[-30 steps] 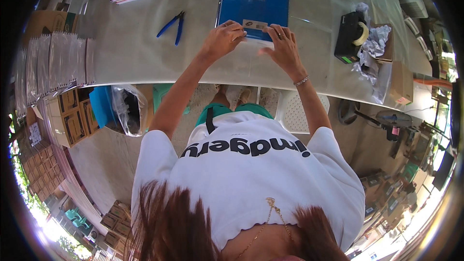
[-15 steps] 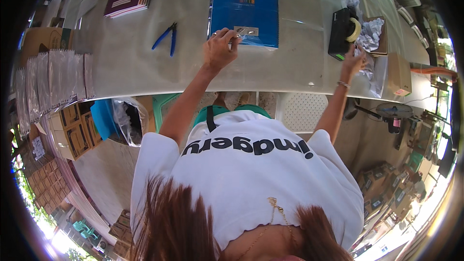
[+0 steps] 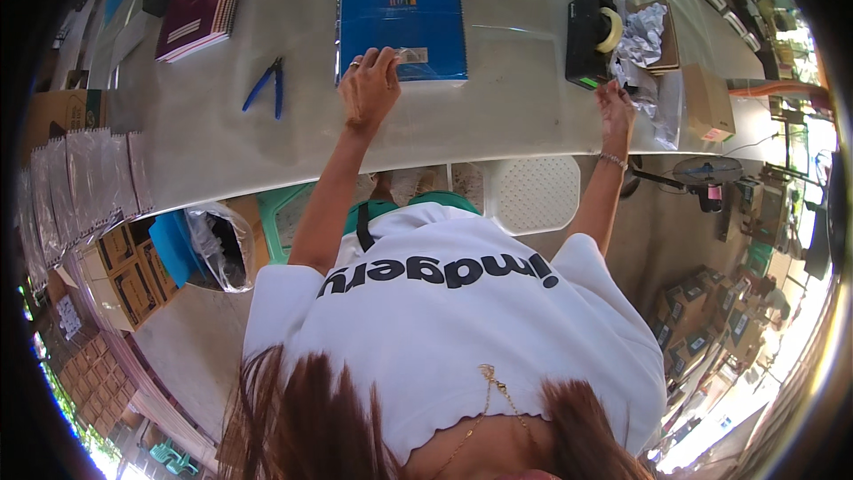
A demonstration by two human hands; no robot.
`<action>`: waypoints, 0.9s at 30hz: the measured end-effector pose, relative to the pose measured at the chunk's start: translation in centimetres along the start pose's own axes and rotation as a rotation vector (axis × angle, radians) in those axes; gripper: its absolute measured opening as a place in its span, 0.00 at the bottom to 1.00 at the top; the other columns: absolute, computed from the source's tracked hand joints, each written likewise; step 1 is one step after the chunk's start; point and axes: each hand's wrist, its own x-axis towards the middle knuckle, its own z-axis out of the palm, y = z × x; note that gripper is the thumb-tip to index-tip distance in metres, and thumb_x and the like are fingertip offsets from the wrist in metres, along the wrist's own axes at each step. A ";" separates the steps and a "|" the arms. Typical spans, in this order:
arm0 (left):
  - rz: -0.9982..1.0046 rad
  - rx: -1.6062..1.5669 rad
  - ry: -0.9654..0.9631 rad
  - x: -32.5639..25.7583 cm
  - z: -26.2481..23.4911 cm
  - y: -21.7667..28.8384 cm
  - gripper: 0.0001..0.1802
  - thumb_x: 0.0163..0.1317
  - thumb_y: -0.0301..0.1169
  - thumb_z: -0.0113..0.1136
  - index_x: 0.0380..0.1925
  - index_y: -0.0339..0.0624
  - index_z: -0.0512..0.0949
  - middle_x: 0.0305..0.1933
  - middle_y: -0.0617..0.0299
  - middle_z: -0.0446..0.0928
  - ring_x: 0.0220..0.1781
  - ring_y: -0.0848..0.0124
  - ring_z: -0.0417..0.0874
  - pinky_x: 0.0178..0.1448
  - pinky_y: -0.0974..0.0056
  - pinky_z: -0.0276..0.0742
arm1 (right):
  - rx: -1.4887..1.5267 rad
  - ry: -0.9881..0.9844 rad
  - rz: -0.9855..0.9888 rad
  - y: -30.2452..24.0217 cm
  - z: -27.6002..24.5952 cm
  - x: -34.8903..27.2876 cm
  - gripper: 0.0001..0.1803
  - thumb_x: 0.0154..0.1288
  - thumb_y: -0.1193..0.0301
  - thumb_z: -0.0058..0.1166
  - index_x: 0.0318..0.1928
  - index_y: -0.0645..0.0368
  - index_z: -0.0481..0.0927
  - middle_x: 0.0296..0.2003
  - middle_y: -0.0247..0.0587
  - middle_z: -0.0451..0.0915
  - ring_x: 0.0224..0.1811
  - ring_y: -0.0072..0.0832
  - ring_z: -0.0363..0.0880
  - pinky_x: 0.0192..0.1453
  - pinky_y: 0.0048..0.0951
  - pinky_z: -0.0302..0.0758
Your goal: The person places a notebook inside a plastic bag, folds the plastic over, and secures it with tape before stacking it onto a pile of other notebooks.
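Observation:
A blue spiral notebook [image 3: 400, 13] in shiny clear plastic wrap lies on the table, with a small pale label near its lower edge. My left hand [image 3: 371, 84] is closed at the notebook's lower left, its fingertips pinching the wrap beside the label. Over on the right, my right hand [image 3: 615, 111] is closed in a pinch just below a black tape dispenser [image 3: 584, 44] holding a yellowish tape roll [image 3: 609, 29]. What lies between those fingertips is too small to make out.
Blue-handled pliers [image 3: 265, 89] lie left of the notebook, and maroon notebooks [image 3: 200, 9] sit farther left. Crumpled paper [image 3: 641, 36] and a cardboard box [image 3: 706, 102] are at the right. Plastic-wrapped spiral pads [image 3: 84, 173] stand by the left edge; a white stool [image 3: 536, 194] is below the table.
The whole view has shifted, so the table things appear farther left. My right hand has come down slightly from beside the tape roll to below the dispenser. My left hand stays at the notebook's lower edge.

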 end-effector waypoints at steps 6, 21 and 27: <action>-0.035 -0.031 0.015 0.2 0.3 0.2 0.11 0.59 0.40 0.61 0.27 0.49 0.73 0.26 0.67 0.77 0.28 0.66 0.80 0.30 0.63 0.75 | -0.518 0.036 0.027 1.2 -2.9 -1.4 0.08 0.64 0.73 0.57 0.34 0.66 0.76 0.27 0.39 0.78 0.28 0.24 0.80 0.32 0.23 0.82; -0.699 -0.203 -0.361 5.3 -1.8 0.1 0.22 0.33 0.44 0.76 0.29 0.49 0.81 0.32 0.64 0.81 0.39 0.66 0.82 0.40 0.61 0.75 | -0.926 -1.328 -0.461 1.9 26.4 -7.0 0.10 0.62 0.68 0.59 0.35 0.64 0.77 0.24 0.37 0.78 0.26 0.22 0.74 0.32 0.24 0.71; -0.705 -0.195 -0.391 4.9 -1.8 0.3 0.23 0.34 0.44 0.76 0.34 0.52 0.81 0.38 0.65 0.79 0.41 0.65 0.81 0.41 0.62 0.74 | -1.168 -1.457 -0.467 2.3 29.0 -6.5 0.12 0.58 0.66 0.62 0.30 0.64 0.80 0.24 0.39 0.82 0.26 0.24 0.80 0.29 0.26 0.74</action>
